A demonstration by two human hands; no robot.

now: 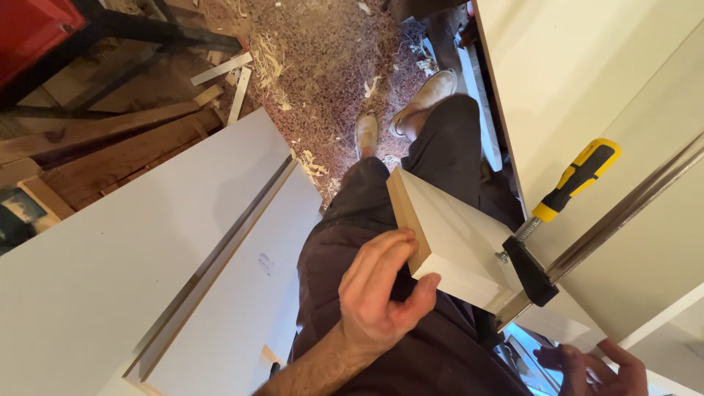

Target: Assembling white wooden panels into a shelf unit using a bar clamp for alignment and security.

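Two hands share this job, and my left hand (381,293) does the steadying: it grips the free corner of the white panel (458,253), fingers curled over the raw brown edge and the thumb pressed up under the white face, so the hand is half closed around the board's thickness rather than clenched. That panel juts out over my lap, above my dark trousers (411,220), and its far end is pinched against the tall white cabinet side (579,81) by a bar clamp (546,246) with a yellow-and-black handle (579,176). To do this well, I judge I should keep the corner level and flush, press lightly so the board does not twist in the clamp, and keep my fingers away from the black jaw. My right hand (594,370) sits low at the picture's bottom edge, fingers loosely spread below the clamp bar; I cannot tell whether it holds anything. Sawdust and shavings (323,66) cover the floor beyond my shoes (425,99).
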